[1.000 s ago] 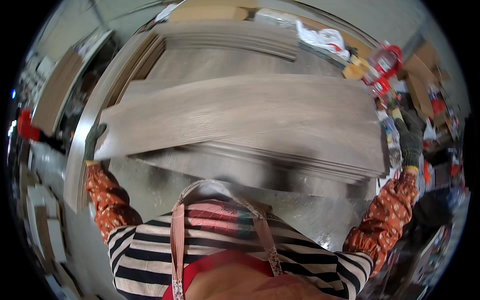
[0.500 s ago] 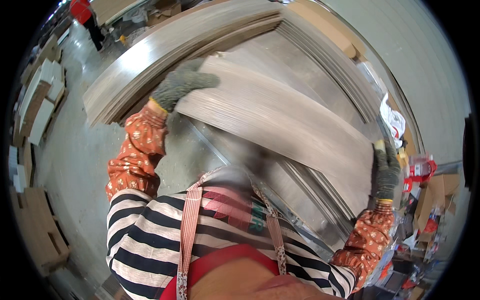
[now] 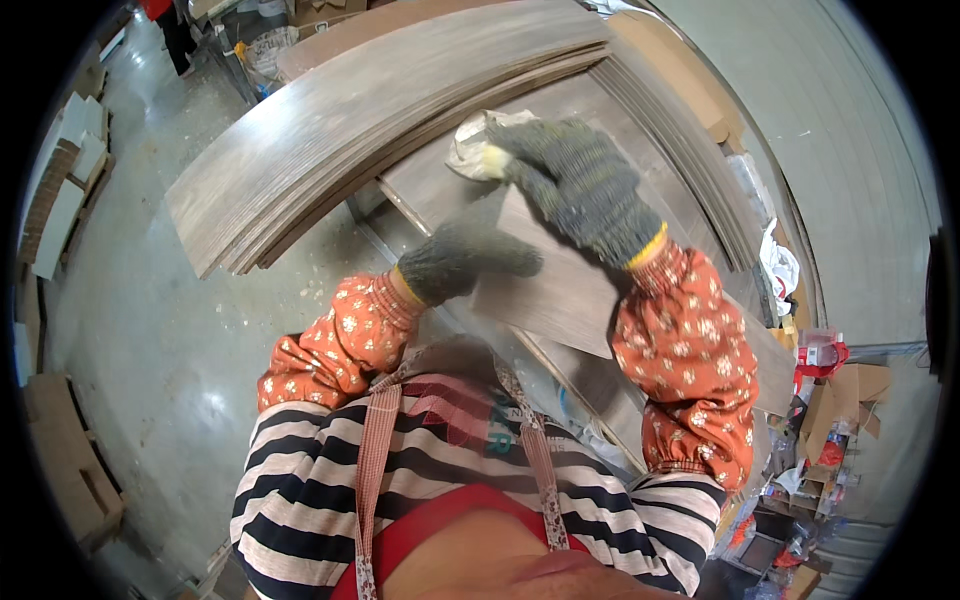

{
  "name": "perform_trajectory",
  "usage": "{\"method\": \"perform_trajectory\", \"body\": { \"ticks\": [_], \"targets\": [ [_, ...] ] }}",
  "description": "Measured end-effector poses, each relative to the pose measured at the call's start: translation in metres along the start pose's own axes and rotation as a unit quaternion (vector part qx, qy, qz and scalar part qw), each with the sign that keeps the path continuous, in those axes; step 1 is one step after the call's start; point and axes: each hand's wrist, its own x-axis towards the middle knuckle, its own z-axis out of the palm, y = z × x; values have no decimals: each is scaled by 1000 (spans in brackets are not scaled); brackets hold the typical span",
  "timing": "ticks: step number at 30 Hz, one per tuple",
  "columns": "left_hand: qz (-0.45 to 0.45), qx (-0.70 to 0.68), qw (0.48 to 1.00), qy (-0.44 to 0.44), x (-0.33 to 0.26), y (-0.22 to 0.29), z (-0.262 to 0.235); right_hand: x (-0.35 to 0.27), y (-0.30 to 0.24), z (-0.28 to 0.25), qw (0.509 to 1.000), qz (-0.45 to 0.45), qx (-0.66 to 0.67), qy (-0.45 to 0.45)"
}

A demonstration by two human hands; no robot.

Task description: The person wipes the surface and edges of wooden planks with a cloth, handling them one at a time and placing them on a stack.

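Observation:
Both my hands wear dark knit gloves over orange flowered sleeves. My left hand (image 3: 462, 262) rests on the near end of a grey-brown wood-grain plank (image 3: 560, 290) that lies across a stack in front of me. My right hand (image 3: 575, 185) reaches over the plank with its fingers curled on a crumpled pale cloth (image 3: 478, 142). The cloth lies on the planks just beyond the left hand. Whether the left hand grips the plank's edge or only presses on it is blurred.
A thick pile of long planks (image 3: 380, 110) fans from the upper middle to the left. More planks (image 3: 690, 150) stand stacked to the right. Cardboard boxes (image 3: 70, 470) sit on the concrete floor at left; red packages and clutter (image 3: 820, 355) crowd the right.
My hands were spread wide at the two ends of a plank; both have come together at the middle. My right hand has closed on the cloth.

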Motion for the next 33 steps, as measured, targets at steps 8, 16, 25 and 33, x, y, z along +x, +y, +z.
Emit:
{"method": "perform_trajectory", "body": {
  "ticks": [8,16,25,33],
  "targets": [
    [5,94,991,-95,8,22,-15,-39,20,-50,904,350,207,132],
    [4,-206,972,113,96,-48,-92,-219,70,-85,786,489,105,363],
    [178,653,736,-7,163,-83,-49,-225,64,-82,765,506,113,381],
    [216,-47,968,117,92,-64,-51,-227,70,-88,786,496,121,348]
  ]
}}
